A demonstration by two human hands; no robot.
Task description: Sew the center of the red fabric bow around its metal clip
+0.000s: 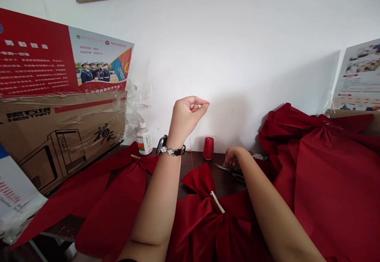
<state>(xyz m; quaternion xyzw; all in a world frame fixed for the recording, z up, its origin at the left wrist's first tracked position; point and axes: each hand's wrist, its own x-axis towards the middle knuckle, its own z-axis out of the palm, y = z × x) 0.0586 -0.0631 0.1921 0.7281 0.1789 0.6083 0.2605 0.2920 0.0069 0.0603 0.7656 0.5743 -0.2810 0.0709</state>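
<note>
Left hand [187, 115] pinches thread [192, 163]; right hand [233, 155] by scissors [230, 170]

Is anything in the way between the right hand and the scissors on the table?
Nothing visible. The right hand hangs just over the scissors, whose blades lie bare on the table. The red spool stands apart beside them, and the thread pinched by the left hand runs clear of them.

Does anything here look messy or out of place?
Crumpled clear plastic wrap hangs loose off the cardboard box, and the red poster above it sits tilted. The left hand pinching red thread looks ordinary.
</note>
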